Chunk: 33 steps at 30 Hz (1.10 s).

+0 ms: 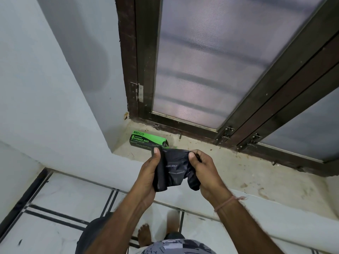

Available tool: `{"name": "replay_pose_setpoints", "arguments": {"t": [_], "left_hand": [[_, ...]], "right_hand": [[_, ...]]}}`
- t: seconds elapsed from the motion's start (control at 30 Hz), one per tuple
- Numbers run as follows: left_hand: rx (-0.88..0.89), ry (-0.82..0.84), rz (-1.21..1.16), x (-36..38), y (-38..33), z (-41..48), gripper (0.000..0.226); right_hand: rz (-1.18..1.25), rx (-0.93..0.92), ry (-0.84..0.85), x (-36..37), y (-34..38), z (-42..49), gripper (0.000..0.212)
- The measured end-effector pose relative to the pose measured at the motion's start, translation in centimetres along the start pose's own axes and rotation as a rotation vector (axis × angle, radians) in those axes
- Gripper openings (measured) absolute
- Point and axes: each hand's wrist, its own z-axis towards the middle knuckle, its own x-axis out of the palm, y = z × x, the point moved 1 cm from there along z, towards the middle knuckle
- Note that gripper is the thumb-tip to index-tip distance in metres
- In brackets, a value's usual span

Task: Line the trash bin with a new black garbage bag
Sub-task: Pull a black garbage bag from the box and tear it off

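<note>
A folded black garbage bag (173, 169) with pale print on it is stretched between both hands in front of the window ledge. My left hand (149, 173) pinches its left edge with the thumb on top. My right hand (203, 173) grips the crumpled right side. Behind the bag, a green and black box of garbage bags (145, 141) lies on the ledge, its right end open. A dark round shape (88, 235) sits on the floor under my left forearm; I cannot tell whether it is the trash bin.
The stone window ledge (238, 173) runs to the right, dusty and stained. A dark-framed mesh window (201, 70) stands above it. A grey wall (55, 88) closes the left side. My bare feet (145, 235) stand on white tiled floor (60, 204) with dark lines.
</note>
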Motion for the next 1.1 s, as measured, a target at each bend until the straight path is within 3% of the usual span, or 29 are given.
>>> {"name": "replay_pose_setpoints", "arguments": {"t": [0.2, 0.4, 0.67, 0.93, 1.1], "left_hand": [[0.008, 0.046, 0.031, 0.0, -0.1, -0.5, 0.058], [0.015, 0.045, 0.023, -0.2, -0.3, -0.4, 0.061], [0.009, 0.052, 0.011, -0.1, -0.5, -0.6, 0.061], [-0.019, 0.008, 0.0, -0.6, -0.8, -0.8, 0.068], [-0.009, 0.028, -0.016, -0.3, -0.8, -1.0, 0.061]], "right_hand": [[0.033, 0.015, 0.165, 0.5, 1.1, -0.5, 0.031], [0.016, 0.027, 0.041, 0.6, 0.0, 0.1, 0.023], [-0.001, 0.037, 0.135, 1.4, 1.2, -0.3, 0.031], [-0.044, 0.045, 0.024, 1.4, 0.5, 0.1, 0.019], [-0.026, 0.038, 0.147, 1.9, 0.8, -0.3, 0.029]]}}
